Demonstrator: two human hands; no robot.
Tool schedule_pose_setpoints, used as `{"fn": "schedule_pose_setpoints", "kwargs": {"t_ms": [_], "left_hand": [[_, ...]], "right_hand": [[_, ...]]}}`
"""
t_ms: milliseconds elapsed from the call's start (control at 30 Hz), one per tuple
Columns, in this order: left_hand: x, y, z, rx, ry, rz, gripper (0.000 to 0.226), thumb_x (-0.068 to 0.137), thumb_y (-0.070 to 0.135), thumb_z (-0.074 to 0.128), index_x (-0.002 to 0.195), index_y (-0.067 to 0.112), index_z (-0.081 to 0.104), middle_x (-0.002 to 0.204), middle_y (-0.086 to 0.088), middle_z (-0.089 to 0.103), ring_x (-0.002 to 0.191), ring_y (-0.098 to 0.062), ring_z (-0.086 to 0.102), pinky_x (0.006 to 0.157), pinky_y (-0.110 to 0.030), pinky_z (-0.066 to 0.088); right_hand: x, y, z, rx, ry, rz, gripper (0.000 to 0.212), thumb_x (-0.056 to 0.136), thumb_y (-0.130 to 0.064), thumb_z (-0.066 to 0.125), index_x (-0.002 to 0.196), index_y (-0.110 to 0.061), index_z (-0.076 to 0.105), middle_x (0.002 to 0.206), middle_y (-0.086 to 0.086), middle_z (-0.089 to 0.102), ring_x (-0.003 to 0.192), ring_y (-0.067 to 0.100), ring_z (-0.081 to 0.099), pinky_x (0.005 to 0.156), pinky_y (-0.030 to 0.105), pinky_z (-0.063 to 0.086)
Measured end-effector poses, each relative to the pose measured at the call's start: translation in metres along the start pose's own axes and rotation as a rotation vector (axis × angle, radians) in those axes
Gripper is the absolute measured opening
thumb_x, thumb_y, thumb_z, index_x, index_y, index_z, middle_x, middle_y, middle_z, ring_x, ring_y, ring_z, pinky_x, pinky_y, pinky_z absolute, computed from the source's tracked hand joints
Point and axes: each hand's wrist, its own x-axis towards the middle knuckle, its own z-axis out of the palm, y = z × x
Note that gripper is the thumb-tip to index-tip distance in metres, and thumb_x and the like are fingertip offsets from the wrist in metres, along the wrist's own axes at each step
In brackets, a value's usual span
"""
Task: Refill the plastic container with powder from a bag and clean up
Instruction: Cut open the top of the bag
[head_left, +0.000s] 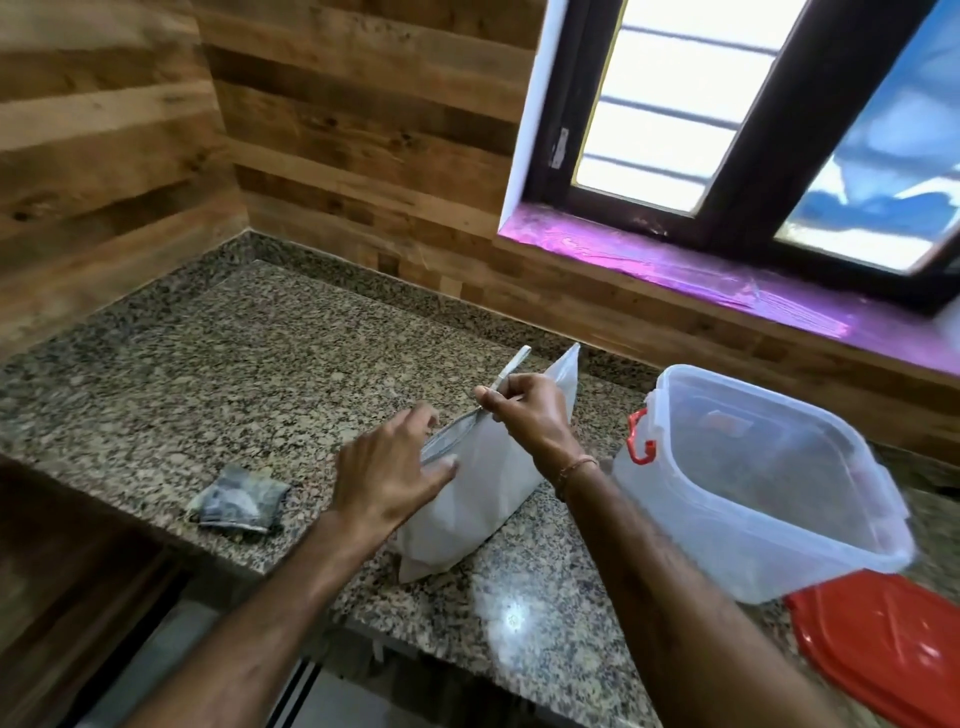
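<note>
Speckled granite table (208, 364) below wood-panelled wall (337, 130) and window (675, 130). Standing mid-table, white bag (478, 493) of powder, top seam partly torn. Right hand (524, 415) above the bag, fingers clenched in a pinch on a thin torn strip (511, 366) of the top edge, pulled up and away to open a mouth for pouring. Left hand (384, 467) at the bag's left end, fingers spread and released, thumb pressed on its face, seemingly bracing against the pull and guarding against tipping. Just right of the bag, clear plastic container (727, 561), unlidded, ready to receive. Red lid (883, 639) further right and nearer, out of the pouring path. Left of the bag, folded cloth (241, 499), probably kept for wiping up.
</note>
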Motion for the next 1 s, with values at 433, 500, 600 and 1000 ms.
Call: {"fn": "schedule_pose_setpoints", "kwargs": {"t_ms": [433, 500, 600, 1000], "left_hand": [[0.014, 0.002, 0.009, 0.062, -0.086, 0.109, 0.031, 0.097, 0.05, 0.061, 0.074, 0.033, 0.048, 0.064, 0.011, 0.047, 0.063, -0.011, 0.051, 0.056, -0.027, 0.035], [0.014, 0.003, 0.01, 0.048, -0.096, 0.105, 0.035, 0.097, 0.05, 0.061, 0.071, 0.031, 0.047, 0.06, 0.01, 0.044, 0.061, -0.011, 0.051, 0.052, -0.027, 0.032], [0.014, 0.002, 0.012, 0.042, -0.092, 0.092, 0.035, 0.096, 0.051, 0.062, 0.068, 0.033, 0.05, 0.058, 0.013, 0.047, 0.056, -0.002, 0.048, 0.047, -0.019, 0.025], [0.003, 0.005, 0.016, 0.028, -0.056, -0.009, 0.028, 0.094, 0.056, 0.062, 0.082, 0.032, 0.068, 0.072, 0.015, 0.065, 0.064, 0.0, 0.06, 0.053, -0.022, 0.042]], "right_hand": [[0.059, 0.045, -0.064, 0.005, 0.254, 0.14, 0.049, 0.074, -0.042, 0.084, 0.068, 0.004, 0.066, 0.057, 0.003, 0.061, 0.054, 0.016, 0.053, 0.06, 0.045, 0.056], [0.07, 0.052, -0.079, 0.008, 0.273, 0.173, 0.05, 0.077, -0.041, 0.083, 0.068, 0.005, 0.066, 0.056, 0.005, 0.062, 0.051, 0.017, 0.056, 0.057, 0.04, 0.054], [0.087, 0.059, -0.094, 0.059, 0.264, 0.21, 0.044, 0.083, -0.033, 0.083, 0.076, 0.008, 0.069, 0.063, 0.008, 0.064, 0.054, 0.02, 0.062, 0.049, 0.028, 0.05], [0.141, 0.083, -0.116, 0.102, 0.275, 0.312, 0.043, 0.071, -0.047, 0.074, 0.05, -0.01, 0.066, 0.051, 0.0, 0.062, 0.057, 0.028, 0.064, 0.065, 0.045, 0.058]]}}
